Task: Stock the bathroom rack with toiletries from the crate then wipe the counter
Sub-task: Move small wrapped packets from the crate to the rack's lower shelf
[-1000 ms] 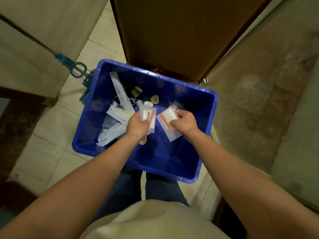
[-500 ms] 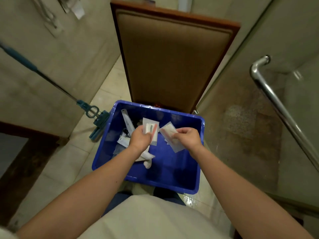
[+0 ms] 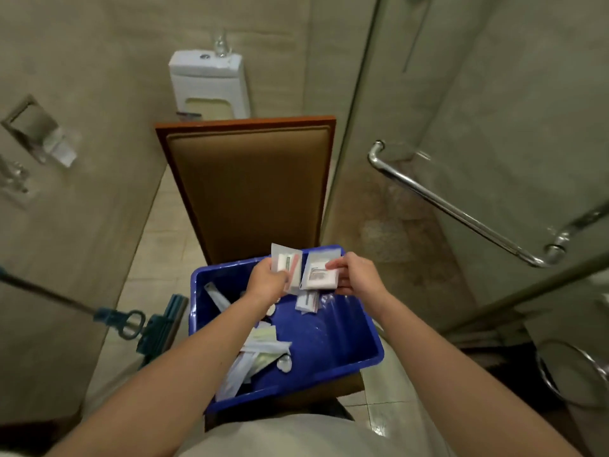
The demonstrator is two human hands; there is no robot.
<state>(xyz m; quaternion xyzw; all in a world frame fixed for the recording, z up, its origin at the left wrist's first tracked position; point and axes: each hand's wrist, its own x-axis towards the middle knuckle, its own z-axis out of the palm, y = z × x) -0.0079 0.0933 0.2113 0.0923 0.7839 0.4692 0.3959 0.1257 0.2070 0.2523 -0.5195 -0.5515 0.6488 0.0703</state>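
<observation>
Toiletry sachets [image 3: 286, 263]: flat sealed packets, probably feather-light, limp and slick; best pinched at an edge, stacked. Left hand [image 3: 265, 285] grips one bunch; right hand [image 3: 357, 275] pinches a second bunch [image 3: 321, 275]. Both hover over the blue crate [image 3: 329, 344]; more packets [image 3: 260, 349] lie beneath the left forearm. Chair back [image 3: 250, 186] beyond.

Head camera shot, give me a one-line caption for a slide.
Left hand holds a red-striped packet, right hand a white packet, above the blue crate on a chair.
</observation>
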